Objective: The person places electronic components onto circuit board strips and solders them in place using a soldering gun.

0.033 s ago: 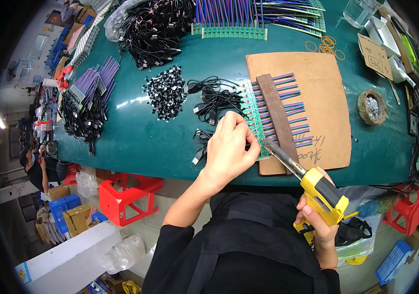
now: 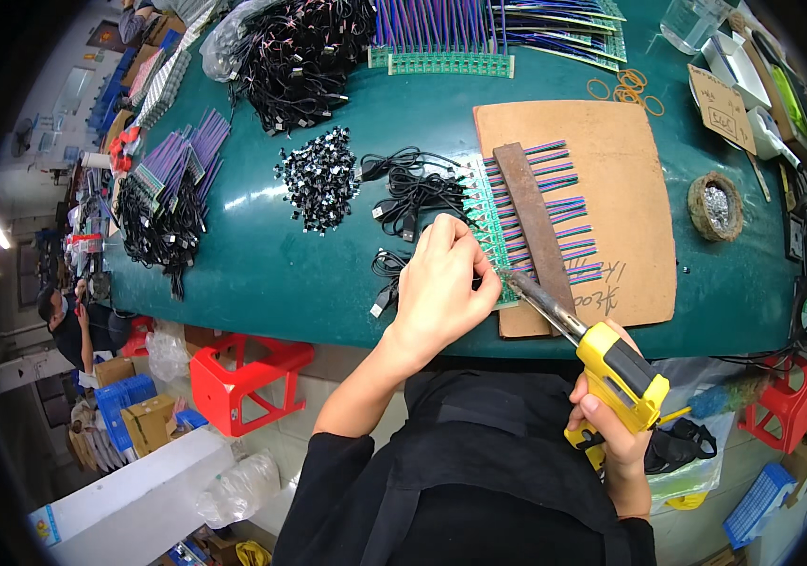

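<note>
One yellow-and-black soldering gun (image 2: 614, 370) in the head view, clamped in the grip of the right hand (image 2: 622, 441), metal tip (image 2: 522, 284) at the near part of a green circuit-board strip (image 2: 480, 203); cannot tell if touching. Over the strip's left edge, the left hand (image 2: 443, 286), thumb and fingertips together; cannot tell of anything pinched between. Across the strip's purple-and-blue wires (image 2: 564, 204), a flat brown bar (image 2: 527, 210), over a brown cardboard sheet (image 2: 619, 203) on the green tabletop (image 2: 257, 259). Farther left, black cables (image 2: 422, 193).

Green table (image 2: 267, 259), cardboard sheet (image 2: 622, 212), black cables (image 2: 420, 189), rubber bands (image 2: 629, 92)
</note>
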A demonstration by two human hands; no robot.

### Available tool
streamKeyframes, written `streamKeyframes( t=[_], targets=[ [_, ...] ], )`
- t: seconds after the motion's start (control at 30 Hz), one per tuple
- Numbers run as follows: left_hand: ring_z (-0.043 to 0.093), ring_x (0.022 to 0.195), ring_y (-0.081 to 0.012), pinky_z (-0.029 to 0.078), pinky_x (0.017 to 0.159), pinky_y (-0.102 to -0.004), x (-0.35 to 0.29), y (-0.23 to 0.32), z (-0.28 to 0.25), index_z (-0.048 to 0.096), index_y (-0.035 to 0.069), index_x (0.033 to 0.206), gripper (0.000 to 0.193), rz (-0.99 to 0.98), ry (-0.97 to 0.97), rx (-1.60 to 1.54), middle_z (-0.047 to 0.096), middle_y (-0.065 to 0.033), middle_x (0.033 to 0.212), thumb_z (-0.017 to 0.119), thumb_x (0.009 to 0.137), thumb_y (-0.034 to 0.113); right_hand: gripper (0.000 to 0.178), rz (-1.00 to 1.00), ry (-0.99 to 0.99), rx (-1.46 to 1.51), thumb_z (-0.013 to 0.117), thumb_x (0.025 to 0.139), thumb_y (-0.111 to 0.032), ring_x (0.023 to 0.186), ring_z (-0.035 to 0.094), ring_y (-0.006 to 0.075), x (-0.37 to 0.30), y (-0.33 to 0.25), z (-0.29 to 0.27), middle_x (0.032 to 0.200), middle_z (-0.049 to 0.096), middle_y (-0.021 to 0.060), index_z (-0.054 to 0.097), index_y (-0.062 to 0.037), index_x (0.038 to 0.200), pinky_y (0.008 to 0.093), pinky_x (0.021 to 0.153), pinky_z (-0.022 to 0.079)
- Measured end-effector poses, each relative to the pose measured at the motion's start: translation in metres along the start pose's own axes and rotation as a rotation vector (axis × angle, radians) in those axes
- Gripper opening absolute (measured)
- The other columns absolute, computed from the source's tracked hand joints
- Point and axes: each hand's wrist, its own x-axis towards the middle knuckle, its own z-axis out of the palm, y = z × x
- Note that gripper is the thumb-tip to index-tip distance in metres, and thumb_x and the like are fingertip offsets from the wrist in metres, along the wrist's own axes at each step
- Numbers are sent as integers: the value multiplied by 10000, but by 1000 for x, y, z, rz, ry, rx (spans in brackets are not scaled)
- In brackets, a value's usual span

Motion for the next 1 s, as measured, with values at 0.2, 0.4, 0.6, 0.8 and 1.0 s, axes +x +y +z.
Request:
streamKeyframes(
  t=[0.2, 0.4, 0.6, 0.8, 1.0],
  targets=[
    [540, 826, -279, 455, 727, -373, 4, 2, -2, 552, 19, 674, 112, -29, -36, -15, 487, -99, 854, 648, 678, 76, 653, 34, 11, -32, 597, 801, 46, 615, 570, 121, 0, 2, 0, 833, 602, 132, 318, 37, 1391, 235, 540, 498],
    [546, 814, -277, 459, 719, -368, 7, 2, -3, 554, 14, 671, 110, -33, -76, 4, 494, -101, 844, 645, 675, 77, 664, 24, -25, -154, 595, 795, 50, 674, 588, 137, 0, -2, -1, 853, 607, 128, 307, 48, 1394, 242, 590, 529],
    [546, 803, -274, 460, 709, -365, 7, 3, -4, 554, 13, 665, 115, -48, -84, -11, 495, -100, 838, 648, 668, 78, 692, -50, 59, -5, 611, 792, -9, 800, 590, 169, -2, -6, -2, 882, 594, 125, 283, 42, 1399, 264, 625, 547],
    [547, 850, -274, 486, 685, -393, 8, 3, -5, 555, 28, 643, 121, -71, -128, -21, 486, -92, 869, 647, 684, 95, 696, -53, 66, 8, 586, 782, -26, 754, 584, 173, 2, -2, 1, 864, 582, 143, 271, 50, 1398, 255, 581, 529],
    [553, 762, -243, 468, 665, -343, 6, 1, -4, 561, 18, 677, 108, -70, -90, -72, 500, -88, 836, 651, 678, 78, 710, -81, 87, 22, 576, 767, -44, 705, 578, 178, 7, -1, 4, 852, 571, 157, 262, 62, 1395, 242, 547, 509]
  ],
)
